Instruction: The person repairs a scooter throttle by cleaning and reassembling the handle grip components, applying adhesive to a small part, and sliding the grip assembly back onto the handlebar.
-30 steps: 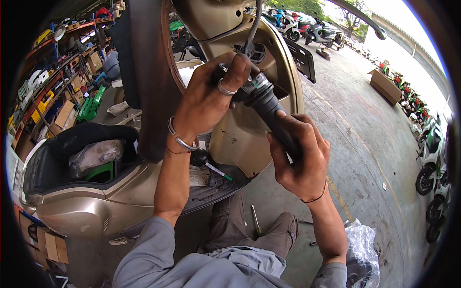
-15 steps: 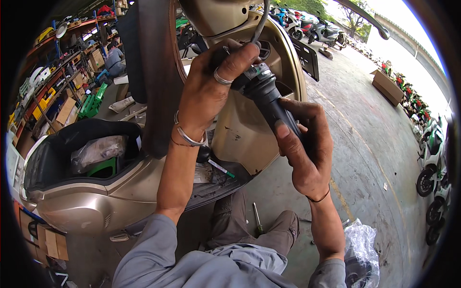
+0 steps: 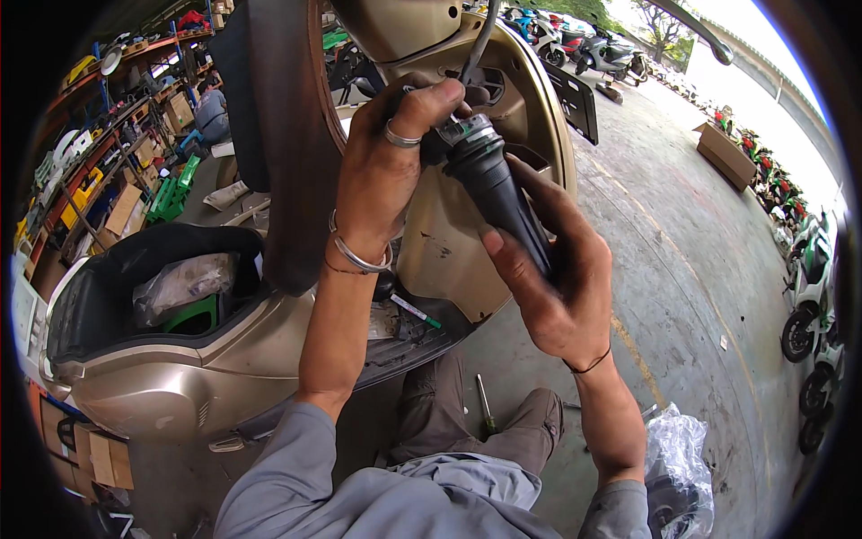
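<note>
A black ribbed handlebar grip (image 3: 494,184) slants between my hands, its collared end toward the upper left. My right hand (image 3: 567,278) wraps around its lower part, thumb on the near side and fingers behind. At the collared end, my left hand (image 3: 395,157) is closed, with its thumb by a grey cable (image 3: 482,45) that comes down from above. Its other fingertips are partly hidden, so exactly what they pinch is hard to see. Behind both hands stands the gold scooter's front panel (image 3: 440,260).
The brown seat (image 3: 292,144) is raised at left above an open storage box (image 3: 81,301) holding plastic-wrapped parts. A green-capped marker (image 3: 415,312) lies on the footboard. On the floor are a screwdriver (image 3: 486,404) and a clear plastic bag (image 3: 678,467). Another person (image 3: 212,115) is far left.
Both hands and the handlebar grip have shifted a little left. My right thumb now lies farther left across the grip, and its fingers reach higher along it.
</note>
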Demonstrator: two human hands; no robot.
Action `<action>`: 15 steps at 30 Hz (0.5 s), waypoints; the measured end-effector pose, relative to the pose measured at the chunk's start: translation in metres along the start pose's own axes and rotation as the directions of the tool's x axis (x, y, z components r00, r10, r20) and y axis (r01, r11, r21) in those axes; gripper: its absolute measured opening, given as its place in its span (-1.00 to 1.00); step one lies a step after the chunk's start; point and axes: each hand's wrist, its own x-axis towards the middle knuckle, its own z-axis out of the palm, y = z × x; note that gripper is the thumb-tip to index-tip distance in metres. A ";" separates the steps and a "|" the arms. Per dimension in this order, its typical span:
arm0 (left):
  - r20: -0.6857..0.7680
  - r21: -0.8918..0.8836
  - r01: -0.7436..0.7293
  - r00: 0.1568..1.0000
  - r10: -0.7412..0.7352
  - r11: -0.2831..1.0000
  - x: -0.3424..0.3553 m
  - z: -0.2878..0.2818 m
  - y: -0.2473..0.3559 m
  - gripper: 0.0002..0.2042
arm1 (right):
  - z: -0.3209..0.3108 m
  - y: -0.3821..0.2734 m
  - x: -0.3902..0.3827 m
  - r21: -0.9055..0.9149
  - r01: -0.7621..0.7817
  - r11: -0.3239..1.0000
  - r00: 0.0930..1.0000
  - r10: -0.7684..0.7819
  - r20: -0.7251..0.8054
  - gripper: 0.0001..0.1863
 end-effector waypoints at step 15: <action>-0.095 -0.083 0.006 0.995 -0.014 0.997 -0.004 0.004 -0.006 -0.78 | 0.007 0.004 -0.003 0.008 0.028 1.000 0.998 -0.028 -0.057 -0.44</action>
